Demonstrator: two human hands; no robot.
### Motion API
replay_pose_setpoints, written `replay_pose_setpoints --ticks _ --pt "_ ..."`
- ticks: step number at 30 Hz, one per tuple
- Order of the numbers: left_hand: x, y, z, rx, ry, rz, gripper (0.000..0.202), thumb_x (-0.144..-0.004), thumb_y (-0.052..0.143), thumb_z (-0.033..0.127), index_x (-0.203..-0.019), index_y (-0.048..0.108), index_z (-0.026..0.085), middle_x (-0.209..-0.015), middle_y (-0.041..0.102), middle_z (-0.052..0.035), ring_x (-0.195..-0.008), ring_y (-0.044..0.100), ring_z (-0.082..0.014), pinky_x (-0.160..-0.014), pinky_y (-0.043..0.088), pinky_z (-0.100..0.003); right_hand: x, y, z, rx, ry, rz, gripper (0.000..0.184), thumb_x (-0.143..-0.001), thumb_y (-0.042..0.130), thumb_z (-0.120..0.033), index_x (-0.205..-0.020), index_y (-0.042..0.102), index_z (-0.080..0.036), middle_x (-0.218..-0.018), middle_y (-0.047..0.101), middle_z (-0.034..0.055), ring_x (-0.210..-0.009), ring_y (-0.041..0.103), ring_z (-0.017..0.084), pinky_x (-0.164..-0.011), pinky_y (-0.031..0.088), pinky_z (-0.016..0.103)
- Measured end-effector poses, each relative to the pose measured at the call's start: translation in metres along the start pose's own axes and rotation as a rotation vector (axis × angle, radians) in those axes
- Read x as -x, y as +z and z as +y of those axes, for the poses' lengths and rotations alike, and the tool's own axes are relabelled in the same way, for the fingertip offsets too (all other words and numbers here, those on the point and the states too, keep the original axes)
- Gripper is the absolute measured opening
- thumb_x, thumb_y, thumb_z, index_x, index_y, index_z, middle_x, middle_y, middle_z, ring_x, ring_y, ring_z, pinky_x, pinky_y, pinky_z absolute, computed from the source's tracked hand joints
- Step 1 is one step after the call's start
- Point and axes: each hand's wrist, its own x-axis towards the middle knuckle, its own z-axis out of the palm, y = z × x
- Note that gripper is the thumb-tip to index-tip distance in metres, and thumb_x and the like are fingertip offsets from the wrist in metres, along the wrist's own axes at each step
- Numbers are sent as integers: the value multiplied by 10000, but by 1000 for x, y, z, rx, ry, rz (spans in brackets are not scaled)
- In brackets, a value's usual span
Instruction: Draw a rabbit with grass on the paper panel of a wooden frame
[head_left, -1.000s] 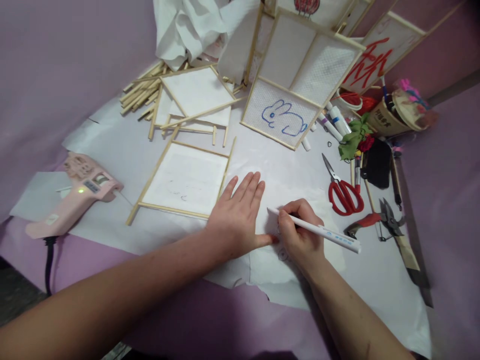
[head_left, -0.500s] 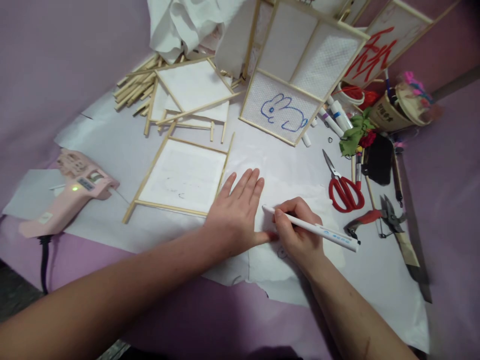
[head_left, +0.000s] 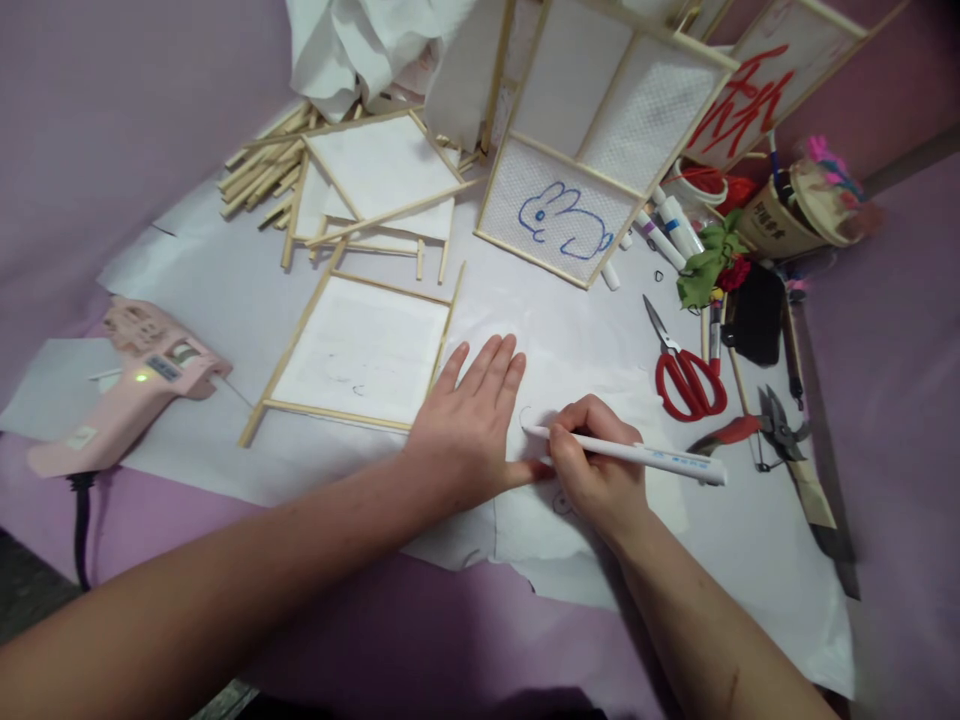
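Right now the left hand (head_left: 469, 425) lies flat and open, fingers spread, pressing down on the thin white paper sheet (head_left: 592, 365) near the middle of the purple-covered table (head_left: 112, 120). Just to its right, the right hand (head_left: 596, 475) is closed around a slim white pen (head_left: 645, 458), whose tip meets the paper close to the left thumb, beside a small curved pencil-like mark; the pen's back end points right, toward the tools. Immediately left of the left hand's fingers, touching or nearly so, sits a square panel of white paper in a light wooden frame (head_left: 364, 350), flat on the table. Farther back lie more such framed panels (head_left: 382, 165) stacked over a heap of loose wooden sticks (head_left: 259, 175), with a crumpled white cloth (head_left: 352, 40) behind them. A tilted framed panel bearing a blue rabbit drawing (head_left: 559, 215) stands far of the hands, well apart. At the right, red-handled scissors (head_left: 686, 378) lie nearest the pen, then red-gripped cutting pliers (head_left: 754, 430), a black flat object (head_left: 757, 315), a green crumpled scrap (head_left: 705, 265) and a brown paper cup (head_left: 780, 228). Well off to the left rests a pink hot-glue gun (head_left: 127, 385) with a small green light lit. Nothing lies between the two hands and the sheet.
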Motion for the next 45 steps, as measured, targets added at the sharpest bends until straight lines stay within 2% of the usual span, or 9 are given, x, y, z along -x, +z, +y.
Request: replay_pose_setpoints --ticks 10,16,23,31,36,41,45 --pt "0 -2 1 -2 -9 -14 1015 -885 545 721 -1514 345 -51 -1620 250 -270 -1537 242 -355 -1270 120 -537 -1 0 4 -44 -14 25 175 -792 536 -148 -661 454 -231 -532 478 -66 -479 412 102 -473 341 258" --pt "-1 -4 1 -10 -25 -58 1108 -830 587 776 -1519 334 -54 -1630 231 -258 -1542 226 -354 -1275 111 -536 -1 -1 3 -54 19 44 181 -806 527 -148 -670 444 -233 -553 474 -61 -492 411 106 -488 342 273" --pt "-1 -4 1 -38 -13 -46 1099 -841 579 772 -1521 331 -54 -1630 225 -261 -1544 222 -353 -1271 112 -541 -2 -1 4 -57 23 74 186 -848 517 -167 -689 449 -234 -568 473 -57 -509 416 113 -513 339 292" --pt "-1 -3 1 -56 -19 -93 1116 -839 570 780 -1536 298 -49 -1641 192 -256 -1554 187 -346 -1270 72 -529 -2 1 3 -64 30 88 186 -846 512 -158 -691 443 -235 -578 463 -56 -524 415 116 -527 331 301" --pt "-5 -5 2 -57 -58 -163 1133 -828 551 802 -1552 275 -25 -1659 160 -233 -1564 147 -333 -1274 46 -518 -1 0 7 -80 13 94 185 -852 519 -154 -701 446 -233 -583 442 -64 -521 388 112 -520 320 295" --pt "-10 -12 3 -70 -93 -308 1193 -800 567 819 -1585 202 -1 -1676 55 -204 -1576 63 -326 -1277 25 -522 -1 2 12 -251 -3 234 171 -874 530 -165 -724 483 -232 -606 498 -51 -550 448 122 -530 350 289" --pt "-13 -20 5 -62 -111 -333 1223 -786 573 835 -1591 182 1 -1678 40 -200 -1577 41 -329 -1280 24 -535 -3 -3 5 -329 -10 273 178 -874 550 -177 -712 499 -229 -604 513 -49 -557 473 121 -529 370 275"
